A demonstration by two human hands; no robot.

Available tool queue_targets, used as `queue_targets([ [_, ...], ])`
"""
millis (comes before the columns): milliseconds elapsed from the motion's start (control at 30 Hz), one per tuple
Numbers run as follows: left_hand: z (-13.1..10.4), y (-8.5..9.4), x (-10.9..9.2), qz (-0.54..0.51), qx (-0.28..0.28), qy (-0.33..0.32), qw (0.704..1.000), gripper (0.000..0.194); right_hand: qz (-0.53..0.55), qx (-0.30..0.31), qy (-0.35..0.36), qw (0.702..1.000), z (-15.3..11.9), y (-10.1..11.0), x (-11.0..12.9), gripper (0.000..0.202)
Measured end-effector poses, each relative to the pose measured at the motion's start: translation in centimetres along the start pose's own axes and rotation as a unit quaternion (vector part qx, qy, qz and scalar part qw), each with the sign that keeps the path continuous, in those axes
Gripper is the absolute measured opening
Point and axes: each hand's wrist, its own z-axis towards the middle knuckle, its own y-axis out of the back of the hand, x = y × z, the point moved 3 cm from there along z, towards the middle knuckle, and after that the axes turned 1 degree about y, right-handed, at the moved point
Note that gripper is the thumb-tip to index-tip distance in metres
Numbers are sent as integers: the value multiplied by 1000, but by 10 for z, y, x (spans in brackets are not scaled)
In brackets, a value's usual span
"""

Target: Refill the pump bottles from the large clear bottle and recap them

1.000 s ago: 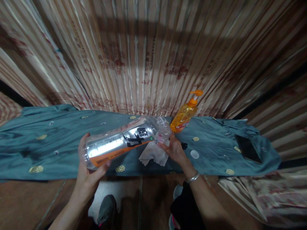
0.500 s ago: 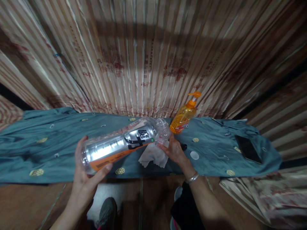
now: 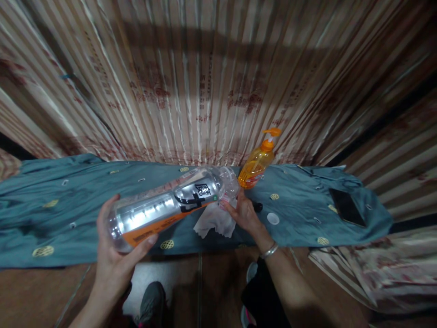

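Observation:
My left hand is wrapped round the base of a large clear plastic bottle with a silver and orange label. The bottle is tilted, its neck end pointing right. There, my right hand closes its fingers on a small clear plastic container, which overlaps the neck of the large bottle; whether the two touch I cannot tell. Just behind my right fingers stands a pump bottle of orange liquid with an orange pump top. A crumpled white tissue lies beneath the large bottle's neck.
A teal patterned cloth covers the narrow surface. On it, right of my hand, lie a small black object, a white round lid and a dark phone. A striped curtain hangs close behind.
The whole view has shifted slightly, so things appear a little further left. Both hands keep their holds, and the large bottle stays tilted about as before.

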Motion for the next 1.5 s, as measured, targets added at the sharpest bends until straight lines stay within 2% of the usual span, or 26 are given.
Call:
queue_targets([
  [233, 4, 1, 2, 1, 12, 28, 1000, 116, -13, -4, -9, 1000, 0, -4, -4, 75],
  [367, 7, 4, 4, 27, 24, -2, 999, 111, -19, -3, -8, 1000, -1, -6, -8, 77],
  [500, 7, 2, -4, 31, 0, -15, 999, 108, -27, -2, -7, 1000, -1, -5, -7, 79],
  [600, 7, -3, -8, 25, 8, -14, 1000, 108, -22, -7, 3, 1000, 0, -4, -5, 78],
  [767, 8, -2, -2, 9, 4, -15, 1000, 108, -17, -16, 6, 1000, 0, -6, -5, 70],
  [1100, 11, 5, 8, 27, 37, -42, 998, 111, -34, -15, 2, 999, 1, -8, -10, 70],
  [1367, 7, -3, -7, 26, 12, -51, 998, 109, -21, -3, -2, 1000, 1, -6, -9, 72],
  [1500, 9, 1, -5, 59, 32, -92, 993, 106, -30, 2, -7, 1000, 1, -4, -8, 71],
])
